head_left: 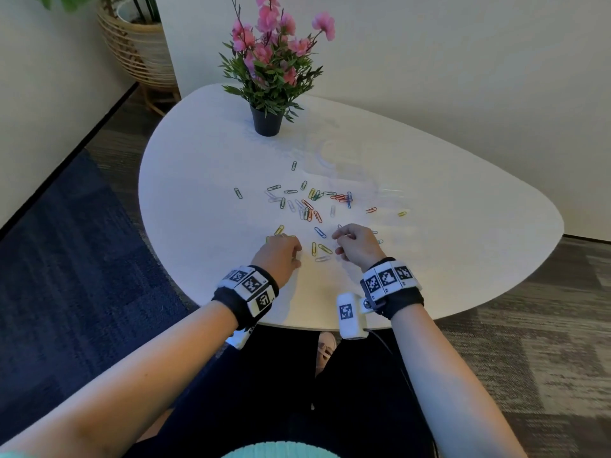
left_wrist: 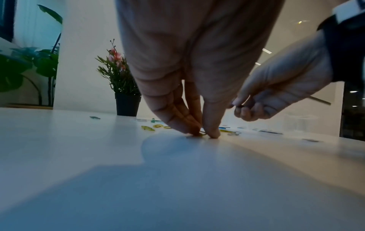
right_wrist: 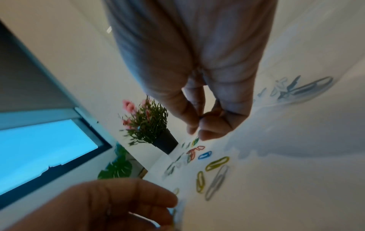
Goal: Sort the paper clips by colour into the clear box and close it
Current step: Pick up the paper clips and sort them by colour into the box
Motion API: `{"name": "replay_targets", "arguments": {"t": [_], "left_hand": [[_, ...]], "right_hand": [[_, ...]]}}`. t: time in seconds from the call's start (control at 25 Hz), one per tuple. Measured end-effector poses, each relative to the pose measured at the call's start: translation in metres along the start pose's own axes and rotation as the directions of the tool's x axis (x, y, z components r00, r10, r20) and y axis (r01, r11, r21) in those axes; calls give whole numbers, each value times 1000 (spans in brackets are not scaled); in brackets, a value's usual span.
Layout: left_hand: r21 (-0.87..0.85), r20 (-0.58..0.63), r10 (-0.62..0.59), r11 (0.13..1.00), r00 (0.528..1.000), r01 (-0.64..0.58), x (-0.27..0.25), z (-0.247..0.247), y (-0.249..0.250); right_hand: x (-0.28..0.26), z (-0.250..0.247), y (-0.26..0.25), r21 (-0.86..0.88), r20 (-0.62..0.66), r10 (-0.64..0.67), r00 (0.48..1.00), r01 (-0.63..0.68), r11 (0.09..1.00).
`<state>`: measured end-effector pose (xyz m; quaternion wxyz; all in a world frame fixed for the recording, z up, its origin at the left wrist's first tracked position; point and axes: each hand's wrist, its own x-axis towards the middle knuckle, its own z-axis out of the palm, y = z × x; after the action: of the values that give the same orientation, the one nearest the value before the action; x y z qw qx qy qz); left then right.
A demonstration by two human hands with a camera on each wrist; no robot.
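Observation:
Paper clips [head_left: 309,201] in several colours lie scattered over the middle of the white table [head_left: 205,153]. My left hand [head_left: 281,251] is down on the table, fingers and thumb [left_wrist: 212,132] pinching a yellow clip [left_wrist: 202,134] that lies flat. My right hand [head_left: 342,238] hovers just above the surface. Its thumb and fingers [right_wrist: 213,129] pinch a small dark clip [left_wrist: 240,106] whose colour I cannot tell. The clear box [head_left: 358,171] is only a faint outline beyond the clips. Whether it is open or closed does not show.
A black pot of pink flowers [head_left: 267,122] stands at the back of the table. Two yellow clips [head_left: 319,248] and a pale one [head_left: 322,258] lie between my hands. A rattan basket [head_left: 139,44] sits on the floor at the far left.

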<state>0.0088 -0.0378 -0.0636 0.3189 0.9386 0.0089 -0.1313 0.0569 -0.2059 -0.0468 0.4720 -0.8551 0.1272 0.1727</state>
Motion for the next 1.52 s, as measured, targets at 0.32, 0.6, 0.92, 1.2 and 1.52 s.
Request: {"name": "replay_targets", "arguments": {"t": [0.32, 0.6, 0.92, 1.2, 1.52], "left_hand": [[-23, -61, -46, 999, 997, 45, 0, 3, -3], [-62, -30, -34, 998, 999, 32, -8, -6, 0], [-364, -81, -234, 912, 969, 190, -12, -20, -21], [-485, -43, -279, 845, 959, 224, -21, -20, -28], [-540, -39, -251, 819, 967, 191, -25, -20, -25]], "right_hand": [[12, 22, -25, -504, 1, -141, 990, 123, 855], [28, 13, -37, -253, 27, 42, 999, -34, 967], [14, -17, -48, 665, -61, 141, 988, -66, 744], [17, 17, -27, -573, -174, -3, 985, -99, 814], [3, 18, -33, -632, -56, -1, 998, -35, 774]]}}
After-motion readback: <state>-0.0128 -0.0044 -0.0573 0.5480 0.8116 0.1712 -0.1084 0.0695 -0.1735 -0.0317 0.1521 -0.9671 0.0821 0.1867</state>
